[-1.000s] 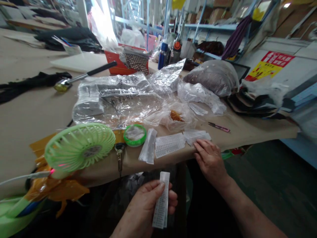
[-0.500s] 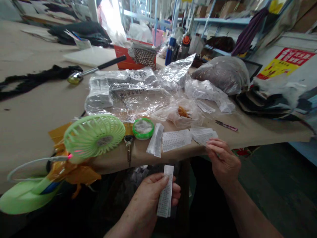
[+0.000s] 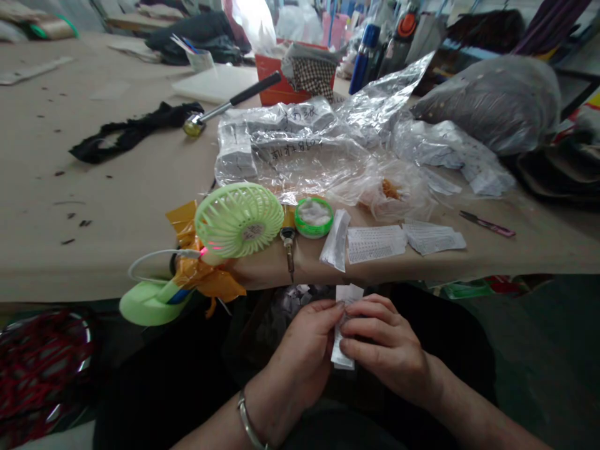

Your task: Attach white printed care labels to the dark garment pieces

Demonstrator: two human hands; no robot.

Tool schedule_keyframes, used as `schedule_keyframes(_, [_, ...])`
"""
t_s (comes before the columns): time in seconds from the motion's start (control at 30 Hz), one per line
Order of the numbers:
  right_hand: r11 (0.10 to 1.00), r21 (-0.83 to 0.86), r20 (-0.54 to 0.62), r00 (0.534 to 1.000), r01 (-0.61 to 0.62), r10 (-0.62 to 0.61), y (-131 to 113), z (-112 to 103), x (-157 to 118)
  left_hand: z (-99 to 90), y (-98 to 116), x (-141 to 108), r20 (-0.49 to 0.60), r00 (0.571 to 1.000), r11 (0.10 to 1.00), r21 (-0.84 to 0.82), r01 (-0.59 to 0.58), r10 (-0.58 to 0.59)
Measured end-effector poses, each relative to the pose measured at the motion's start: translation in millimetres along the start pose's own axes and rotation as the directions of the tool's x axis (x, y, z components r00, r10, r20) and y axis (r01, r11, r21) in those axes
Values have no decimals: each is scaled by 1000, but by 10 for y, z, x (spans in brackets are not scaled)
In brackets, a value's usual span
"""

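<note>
In the head view, a few narrow white printed labels [image 3: 344, 355] stand upright in front of the table edge, between my two hands. My left hand [image 3: 307, 350] pinches them from the left, its thumb near their top. From the other side, my right hand [image 3: 394, 344] lays its curled fingers on the same labels, so part of them is covered. On the table just beyond lie a stack of blank-looking strips [image 3: 335, 240], a fanned stack of printed labels [image 3: 376, 243] and another such stack [image 3: 434, 237].
A green fan [image 3: 239, 219] is taped at the table edge, beside a metal-tipped tool [image 3: 289, 253] and a green round tub with white fluff [image 3: 314, 215]. Clear plastic bags [image 3: 295, 162] lie behind. Thread snips [image 3: 487, 224] rest at right; a hammer-like tool [image 3: 234, 103] lies at back left.
My right hand has come from the right-hand label stack to the labels in my left hand. The camera view has turned left and down.
</note>
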State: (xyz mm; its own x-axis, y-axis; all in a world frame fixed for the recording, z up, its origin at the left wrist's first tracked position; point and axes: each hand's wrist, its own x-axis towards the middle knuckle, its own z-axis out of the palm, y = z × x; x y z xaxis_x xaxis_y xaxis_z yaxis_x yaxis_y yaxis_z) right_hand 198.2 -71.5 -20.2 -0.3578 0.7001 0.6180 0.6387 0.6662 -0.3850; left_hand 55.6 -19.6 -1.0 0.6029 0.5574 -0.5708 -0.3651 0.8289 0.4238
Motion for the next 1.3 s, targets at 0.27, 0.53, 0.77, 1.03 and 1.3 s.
schedule_keyframes(0.27, [1000, -16, 45, 999, -3, 4, 24, -5, 0, -33, 9, 1, 16, 1000, 998, -51, 23, -22])
schedule_keyframes(0.53, [1000, -2, 87, 996, 19, -19, 61, -16, 0, -37, 11, -35, 51, 998, 999, 7, 41, -41])
schedule_keyframes(0.77, [993, 98, 74, 996, -63, 56, 33, -59, -79, -40, 17, -35, 33, 998, 996, 70, 49, -51])
schedule_keyframes(1.03, [80, 768, 475, 650, -635, 594, 186, -43, -64, -64, 24, -146, 119, 973, 961, 221, 168, -197])
schedule_keyframes(1.3, [-245, 751, 660, 682, -613, 316, 330, 145, -31, -114, -68, -192, 195, 940, 953, 173, 247, -279])
